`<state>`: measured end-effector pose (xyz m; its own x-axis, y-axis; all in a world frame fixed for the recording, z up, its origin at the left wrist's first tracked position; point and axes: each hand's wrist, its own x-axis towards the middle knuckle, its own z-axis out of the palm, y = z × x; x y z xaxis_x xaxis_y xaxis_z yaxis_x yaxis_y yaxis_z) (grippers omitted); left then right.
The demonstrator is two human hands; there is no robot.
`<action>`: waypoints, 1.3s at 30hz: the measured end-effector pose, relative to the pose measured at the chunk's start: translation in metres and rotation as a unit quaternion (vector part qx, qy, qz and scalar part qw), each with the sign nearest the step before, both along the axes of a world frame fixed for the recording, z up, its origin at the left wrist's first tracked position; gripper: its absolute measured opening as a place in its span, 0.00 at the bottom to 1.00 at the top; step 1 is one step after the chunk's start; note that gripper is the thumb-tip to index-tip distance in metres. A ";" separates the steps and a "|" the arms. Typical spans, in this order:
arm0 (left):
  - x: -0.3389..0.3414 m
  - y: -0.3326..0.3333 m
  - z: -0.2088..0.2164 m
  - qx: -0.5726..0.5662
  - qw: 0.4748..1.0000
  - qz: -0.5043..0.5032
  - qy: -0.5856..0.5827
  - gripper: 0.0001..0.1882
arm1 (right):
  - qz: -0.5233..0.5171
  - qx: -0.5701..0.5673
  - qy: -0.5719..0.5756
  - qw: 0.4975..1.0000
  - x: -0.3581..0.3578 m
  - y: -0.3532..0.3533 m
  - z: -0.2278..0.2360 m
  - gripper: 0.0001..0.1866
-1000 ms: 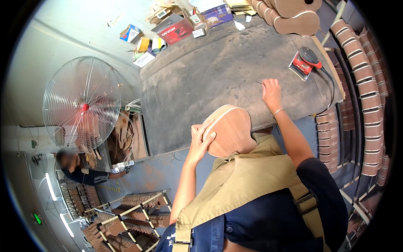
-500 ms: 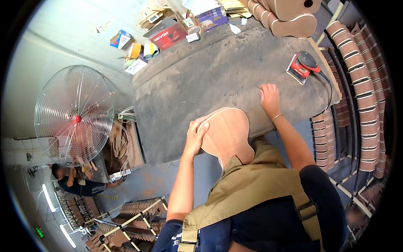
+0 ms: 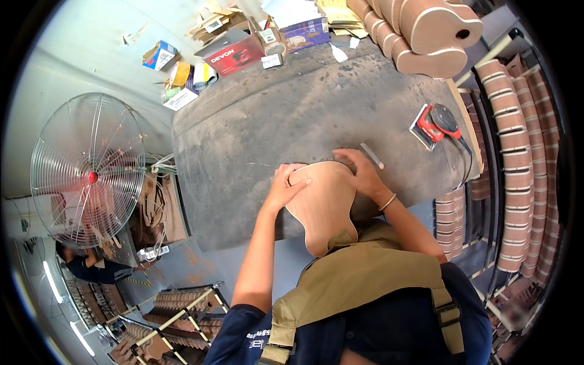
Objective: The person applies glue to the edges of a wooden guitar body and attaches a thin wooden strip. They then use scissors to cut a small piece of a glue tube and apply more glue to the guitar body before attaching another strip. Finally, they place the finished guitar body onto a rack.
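Note:
A small guitar-shaped wooden body (image 3: 322, 194), pale-edged with a smooth light-brown face, leans at the bench's near edge, its narrower end against my apron. My left hand (image 3: 288, 187) grips its upper left edge, thumb on the face and fingers over the rim. My right hand (image 3: 360, 171) is at the upper right edge, fingers apart and reaching past the far rim; firm contact is hard to make out. Just beyond that hand, a thin flat tool (image 3: 372, 156) with a light-coloured end lies on the bench.
On the dark, dusty bench (image 3: 261, 115) a red-and-black sander (image 3: 435, 126) sits at right. Stacked instrument bodies (image 3: 432, 61) stand far right, boxes (image 3: 232, 56) at the back. A large fan (image 3: 91, 176) is at left; racks (image 3: 517, 164) of bodies stand right. A person (image 3: 97, 267) is lower left.
My right hand has let go of the thin tool, now on the bench, and moved left to the wooden body. The body has turned slightly in my left hand's grip.

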<state>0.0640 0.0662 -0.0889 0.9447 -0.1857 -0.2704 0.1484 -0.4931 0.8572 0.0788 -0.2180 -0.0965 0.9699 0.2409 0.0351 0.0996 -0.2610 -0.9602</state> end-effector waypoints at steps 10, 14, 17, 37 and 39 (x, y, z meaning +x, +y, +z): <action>0.043 -0.010 0.020 -0.026 0.999 -0.032 -0.013 0.30 | 0.177 -0.027 0.006 0.984 0.073 0.014 -0.015 0.25; 0.049 -0.009 0.017 -0.043 0.999 -0.028 0.003 0.31 | 0.201 -0.029 0.012 0.979 0.082 0.017 -0.015 0.26; 0.052 -0.012 0.023 -0.039 0.999 -0.017 0.031 0.30 | 0.197 -0.015 0.024 0.980 0.084 0.019 -0.020 0.25; 0.052 -0.010 0.017 -0.077 0.997 -0.002 0.025 0.28 | 0.125 0.091 0.057 0.986 0.077 0.023 -0.026 0.21; 0.052 -0.009 0.015 -0.074 0.997 -0.008 0.018 0.28 | 0.120 0.096 0.063 0.986 0.077 0.024 -0.029 0.20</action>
<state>0.1157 0.0571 -0.0741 0.9316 -0.2404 -0.2725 0.1739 -0.3637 0.9152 0.1556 -0.1945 -0.1259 0.8855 0.4645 -0.0145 0.0132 -0.0565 -0.9983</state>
